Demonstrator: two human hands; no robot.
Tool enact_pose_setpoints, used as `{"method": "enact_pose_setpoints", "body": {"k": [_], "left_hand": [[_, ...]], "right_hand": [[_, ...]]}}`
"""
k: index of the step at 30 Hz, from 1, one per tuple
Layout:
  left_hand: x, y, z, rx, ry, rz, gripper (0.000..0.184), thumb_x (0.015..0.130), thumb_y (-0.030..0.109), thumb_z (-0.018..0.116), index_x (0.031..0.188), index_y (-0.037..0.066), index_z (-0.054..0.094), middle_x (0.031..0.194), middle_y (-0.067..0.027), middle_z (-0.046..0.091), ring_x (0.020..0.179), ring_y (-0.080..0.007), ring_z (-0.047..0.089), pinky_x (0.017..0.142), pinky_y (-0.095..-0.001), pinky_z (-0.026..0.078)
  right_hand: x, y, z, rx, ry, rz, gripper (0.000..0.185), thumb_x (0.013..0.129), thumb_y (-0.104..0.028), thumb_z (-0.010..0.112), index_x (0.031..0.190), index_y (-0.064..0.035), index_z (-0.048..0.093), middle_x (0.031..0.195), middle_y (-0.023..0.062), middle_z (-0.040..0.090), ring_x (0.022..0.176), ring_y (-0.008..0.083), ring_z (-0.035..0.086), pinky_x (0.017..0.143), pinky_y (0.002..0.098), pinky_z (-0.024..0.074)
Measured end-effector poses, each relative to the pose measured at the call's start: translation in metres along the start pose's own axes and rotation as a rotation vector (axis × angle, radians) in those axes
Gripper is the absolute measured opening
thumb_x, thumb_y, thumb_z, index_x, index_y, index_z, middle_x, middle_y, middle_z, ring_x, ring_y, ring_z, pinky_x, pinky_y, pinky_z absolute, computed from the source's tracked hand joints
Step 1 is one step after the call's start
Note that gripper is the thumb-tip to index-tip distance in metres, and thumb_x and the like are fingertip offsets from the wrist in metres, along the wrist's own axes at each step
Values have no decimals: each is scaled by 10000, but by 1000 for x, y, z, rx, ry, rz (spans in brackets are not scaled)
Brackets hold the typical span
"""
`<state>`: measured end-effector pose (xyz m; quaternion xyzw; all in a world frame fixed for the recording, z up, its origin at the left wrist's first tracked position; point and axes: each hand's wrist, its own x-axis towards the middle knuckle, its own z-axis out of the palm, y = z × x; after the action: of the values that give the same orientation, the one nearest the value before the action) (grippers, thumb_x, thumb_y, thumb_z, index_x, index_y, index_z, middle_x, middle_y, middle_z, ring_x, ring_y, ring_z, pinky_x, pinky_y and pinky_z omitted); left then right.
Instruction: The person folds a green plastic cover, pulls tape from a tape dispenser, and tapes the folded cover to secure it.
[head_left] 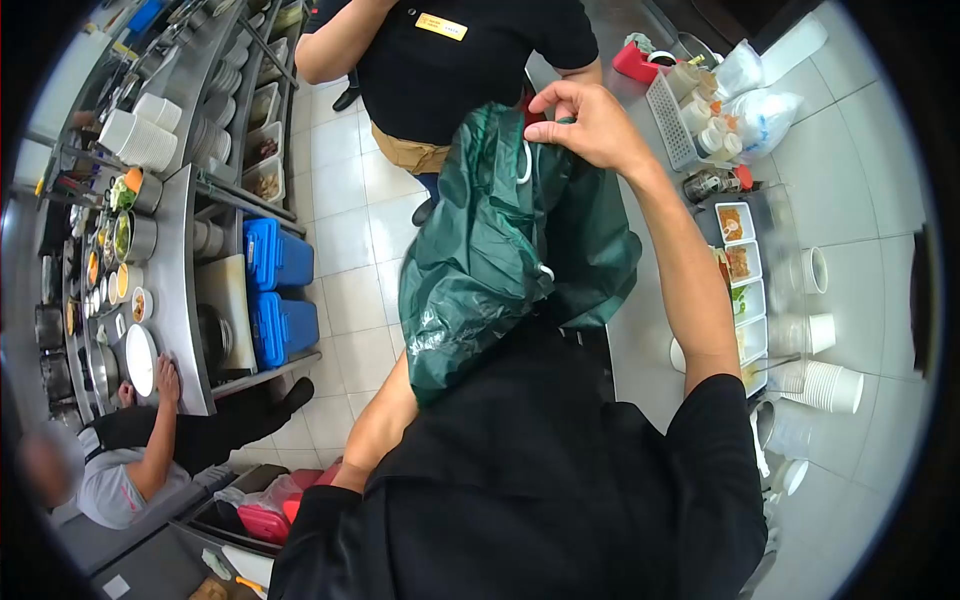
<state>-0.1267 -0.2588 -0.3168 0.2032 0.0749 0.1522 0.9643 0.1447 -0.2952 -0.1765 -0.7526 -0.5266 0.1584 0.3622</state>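
Kitchen (345,235); green sheet (475,270) hides left hand

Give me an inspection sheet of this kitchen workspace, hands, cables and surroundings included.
Surface: steel counter, bearing white food containers
Job's things: shiny green sheet, crumpled, with white strips
Clutter: stacked cups and a filled basket
Hands: right hand at the sheet's upper edge, fingers bent, hold unclear; left hand hidden by the sheet
Cables: nothing seen
Surroundings: person in black shirt opposite, another person at left, blue bins, tiled floor
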Motion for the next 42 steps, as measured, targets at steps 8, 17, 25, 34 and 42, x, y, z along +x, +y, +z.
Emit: {"method": "enact_pose_setpoints", "body": {"k": [8, 17, 25, 34, 42], "left_hand": [[-6, 5, -2, -2, -45, 16, 463, 947, 325, 551, 1296, 29, 477, 1223, -138, 568, 1122, -239, 572, 1001, -416, 460], [-10, 13, -10, -11, -84, 79, 481, 945, 332, 551, 1313, 36, 460, 1255, -137, 547, 1150, -241, 552, 1017, -422, 446], [-15, 10, -12, -29, -85, 94, 497, 942, 338, 551, 1328, 43, 445, 1282, -136, 528, 1175, -244, 534, 1031, -428, 434], [0, 8, -11, -50, -119, 155, 517, 939, 346, 551, 1345, 50, 427, 1313, -135, 506, 1203, -246, 514, 1047, -435, 421], [-1, 6, -13, -59, -120, 148, 534, 937, 352, 551, 1360, 56, 412, 1341, -134, 487, 1228, -248, 496, 1061, -441, 409]], "right_hand": [[32, -8, 53, -69, -16, -108, 366, 748, -311, 782, 955, -28, 677, 797, 79, 632, 791, 180, 612, 691, 314, 479], [-75, -74, 96, -89, 341, -507, 547, 983, -344, 437, 1360, 52, 422, 1424, 250, 387, 1322, 429, 353, 1107, 474, 246], [-94, -59, 172, 46, -134, -363, 735, 981, -564, 244, 1487, -30, 234, 1543, 236, 168, 1428, 423, 141, 1140, 548, 89], [-121, -56, 139, -203, 60, -402, 742, 1001, -518, 259, 1461, 62, 225, 1544, 234, 181, 1452, 331, 139, 1158, 468, 88], [-110, -58, 96, 229, 151, -330, 757, 981, -575, 220, 1479, -6, 247, 1551, 216, 172, 1444, 341, 167, 1160, 481, 91]]}}
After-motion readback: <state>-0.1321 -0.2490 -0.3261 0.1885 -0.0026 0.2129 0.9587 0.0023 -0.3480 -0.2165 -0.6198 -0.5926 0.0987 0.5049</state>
